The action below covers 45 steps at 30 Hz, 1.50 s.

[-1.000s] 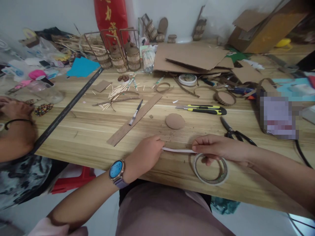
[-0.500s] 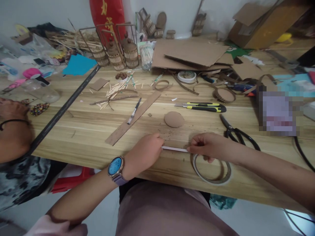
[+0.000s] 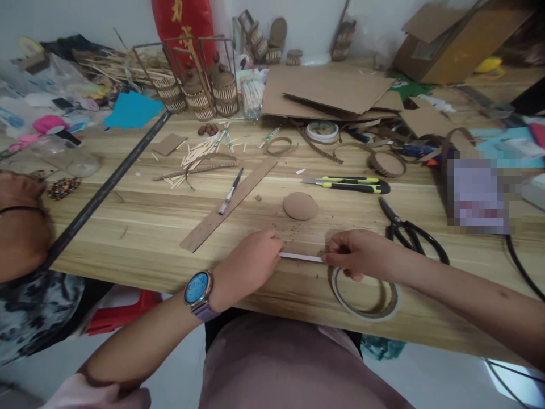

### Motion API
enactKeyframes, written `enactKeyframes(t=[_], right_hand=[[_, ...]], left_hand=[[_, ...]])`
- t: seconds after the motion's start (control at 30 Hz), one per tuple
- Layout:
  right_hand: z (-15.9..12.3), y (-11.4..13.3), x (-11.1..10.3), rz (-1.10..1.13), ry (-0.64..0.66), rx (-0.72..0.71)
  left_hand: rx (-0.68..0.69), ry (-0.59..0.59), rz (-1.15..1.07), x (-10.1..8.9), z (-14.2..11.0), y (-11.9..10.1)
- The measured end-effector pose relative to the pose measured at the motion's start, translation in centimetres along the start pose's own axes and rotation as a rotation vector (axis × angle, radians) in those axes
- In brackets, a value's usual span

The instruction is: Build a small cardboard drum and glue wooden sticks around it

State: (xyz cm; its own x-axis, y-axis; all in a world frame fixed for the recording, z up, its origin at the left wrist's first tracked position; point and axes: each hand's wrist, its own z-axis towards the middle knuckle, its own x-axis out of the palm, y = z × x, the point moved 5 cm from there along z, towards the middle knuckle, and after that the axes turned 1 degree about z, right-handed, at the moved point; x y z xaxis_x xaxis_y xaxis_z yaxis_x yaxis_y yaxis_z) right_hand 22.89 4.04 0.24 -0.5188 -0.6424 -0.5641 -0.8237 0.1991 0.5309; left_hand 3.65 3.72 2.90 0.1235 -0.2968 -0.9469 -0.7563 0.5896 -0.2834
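A narrow white strip [image 3: 301, 257] is stretched between my hands just above the near part of the table. My left hand [image 3: 255, 255], with a watch on its wrist, pinches one end. The other end is in the closed fingers of my right hand [image 3: 357, 253]. Right under those fingers is a thin pale-edged ring [image 3: 370, 314] resembling a roll of tape; whether they touch it I cannot tell. Beyond the strip lies a cardboard disc [image 3: 300, 205]. Black-handled scissors [image 3: 411, 233] rest past my right hand, and a yellow-black utility knife [image 3: 355, 184] lies farther back.
A flat cardboard strip [image 3: 204, 230] carries a pen [image 3: 231, 192] at left. Behind it are scattered matchsticks [image 3: 204, 149] and small lidded baskets [image 3: 224, 94]. Cardboard sheets [image 3: 323, 85] are stacked at the back. Another person's arm [image 3: 21, 227] rests at the left edge.
Both hands keep their hold on the white strip and have hardly moved. The whole view has shifted very slightly.
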Motion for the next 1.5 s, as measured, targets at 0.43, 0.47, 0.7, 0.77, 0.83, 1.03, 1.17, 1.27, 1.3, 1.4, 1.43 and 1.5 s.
enactKeyframes(t=[0.43, 0.47, 0.7, 0.77, 0.83, 1.03, 1.17, 1.27, 1.3, 1.4, 1.43, 1.5], right_hand=[[-0.09, 0.00, 0.01, -0.067, -0.018, 0.004], [-0.11, 0.02, 0.00, -0.074, -0.019, 0.007], [-0.04, 0.18, 0.05, -0.083, -0.030, -0.011], [-0.06, 0.18, 0.02, -0.093, -0.033, -0.011], [-0.09, 0.20, -0.01, -0.102, -0.035, -0.019], [-0.09, 0.19, 0.05, -0.112, -0.028, -0.017], [-0.03, 0.14, 0.09, -0.119, -0.031, -0.017], [0.08, -0.02, 0.09, -0.143, -0.042, -0.020], [0.12, -0.08, 0.11, -0.147, -0.043, -0.018], [0.15, -0.09, 0.16, -0.151, -0.043, -0.025], [0.13, -0.05, 0.16, -0.157, -0.043, -0.027], [0.06, 0.03, 0.16, -0.171, -0.041, -0.028]], left_hand=[[-0.012, 0.014, -0.020, 0.03, 0.05, 0.10], [-0.014, 0.015, -0.023, 0.04, 0.06, 0.11], [0.007, 0.002, -0.019, 0.12, 0.00, 0.11], [0.014, -0.008, -0.013, 0.11, -0.03, 0.11], [0.018, -0.017, -0.011, 0.08, -0.03, 0.11], [0.011, -0.015, -0.020, 0.14, -0.02, 0.12], [0.012, -0.019, -0.024, 0.19, 0.02, 0.16], [0.003, -0.008, -0.027, 0.19, 0.03, 0.27], [-0.001, -0.003, -0.030, 0.19, 0.01, 0.33], [-0.009, 0.001, -0.046, 0.16, -0.07, 0.49], [-0.012, -0.001, -0.052, 0.17, -0.11, 0.54], [-0.014, -0.005, -0.062, 0.19, -0.18, 0.63]])
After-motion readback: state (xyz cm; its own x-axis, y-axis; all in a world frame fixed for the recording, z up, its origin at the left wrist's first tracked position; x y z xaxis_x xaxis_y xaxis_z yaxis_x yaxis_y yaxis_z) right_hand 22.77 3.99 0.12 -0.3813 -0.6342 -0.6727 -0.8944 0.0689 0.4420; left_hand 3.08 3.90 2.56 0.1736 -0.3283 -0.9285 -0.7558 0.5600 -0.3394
